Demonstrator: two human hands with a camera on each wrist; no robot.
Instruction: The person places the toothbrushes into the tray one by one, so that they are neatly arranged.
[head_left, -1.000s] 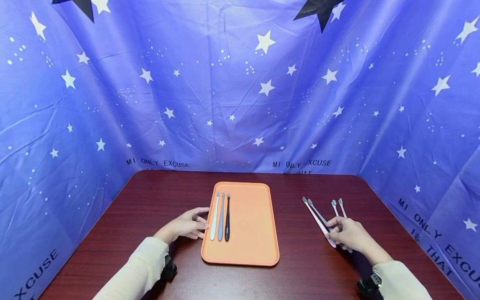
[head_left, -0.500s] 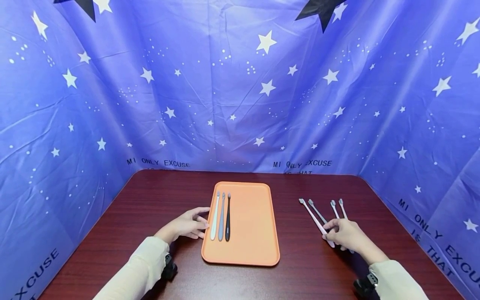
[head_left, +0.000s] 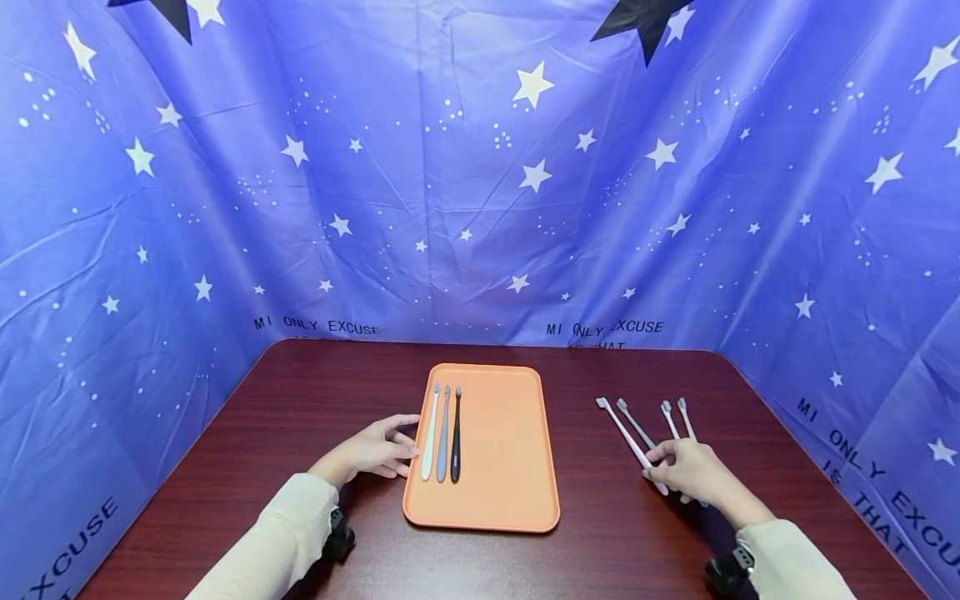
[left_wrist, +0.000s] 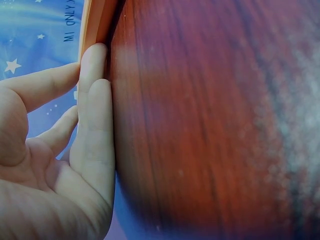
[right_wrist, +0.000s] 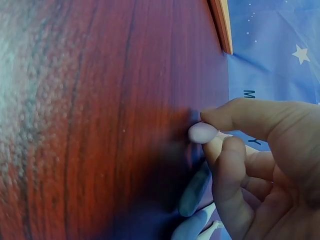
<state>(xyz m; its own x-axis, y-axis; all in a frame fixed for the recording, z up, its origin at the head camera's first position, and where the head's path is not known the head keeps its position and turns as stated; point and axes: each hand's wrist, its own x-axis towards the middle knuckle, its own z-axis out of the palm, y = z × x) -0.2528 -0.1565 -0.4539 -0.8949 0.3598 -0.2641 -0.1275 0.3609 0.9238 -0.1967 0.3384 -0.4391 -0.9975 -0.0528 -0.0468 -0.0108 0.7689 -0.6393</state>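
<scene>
My left hand (head_left: 371,450) rests its fingers against the left edge of an orange tray (head_left: 502,500); in the left wrist view the fingers (left_wrist: 100,130) lie nearly straight along the tray's side. On the tray are a white toothbrush (head_left: 430,437), a blue-grey toothbrush (head_left: 442,442) and a black toothbrush (head_left: 456,442), side by side, heads away from me. My right hand (head_left: 697,471) pinches a pale pink toothbrush (head_left: 624,433) near its handle end, seen as a rounded pink tip (right_wrist: 202,133) in the right wrist view.
Right of the pink one lie a grey toothbrush (head_left: 636,423) and two pale toothbrushes, one (head_left: 670,418) left of the other (head_left: 687,418), partly hidden by the right hand. A dark red wooden table (head_left: 330,375) meets a blue star-patterned curtain (head_left: 480,208) behind and at both sides.
The pink toothbrush's head has swung left, away from the grey toothbrush, and its bristles have turned; my right hand shifted slightly left with it. The left hand and tray stayed in place.
</scene>
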